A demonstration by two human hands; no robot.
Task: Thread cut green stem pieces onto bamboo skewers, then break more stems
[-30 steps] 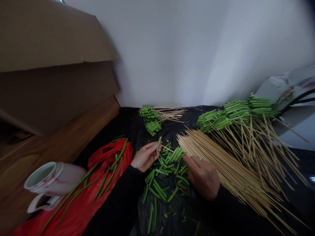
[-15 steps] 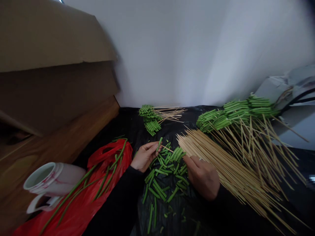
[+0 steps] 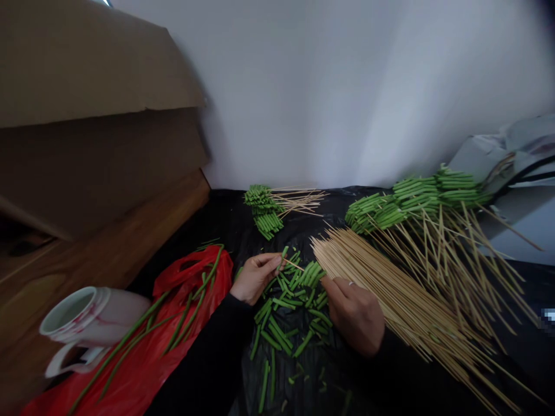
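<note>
My left hand [image 3: 255,278] pinches a short cut green bean [image 3: 284,252] at its fingertips, over a loose heap of cut green beans [image 3: 290,312]. The tip of a thin bamboo skewer [image 3: 293,265] reaches toward those fingers from my right hand [image 3: 355,315]. That hand lies against a large fan of bamboo skewers [image 3: 403,294] and seems to pinch the single skewer. Beans threaded on skewers lie in stacks at the back right [image 3: 416,195] and back middle [image 3: 264,211].
A red plastic bag [image 3: 191,283] with long whole green beans lies at the left, beside a white pitcher [image 3: 91,320]. Black plastic sheeting [image 3: 243,242] covers the work surface. A cardboard box [image 3: 87,75] and a wooden edge [image 3: 130,242] stand at the left, a white wall behind.
My left hand has shifted slightly, and the bean in its fingers now sits lower and less visible. My right hand has moved a little left and the view has shifted slightly.
</note>
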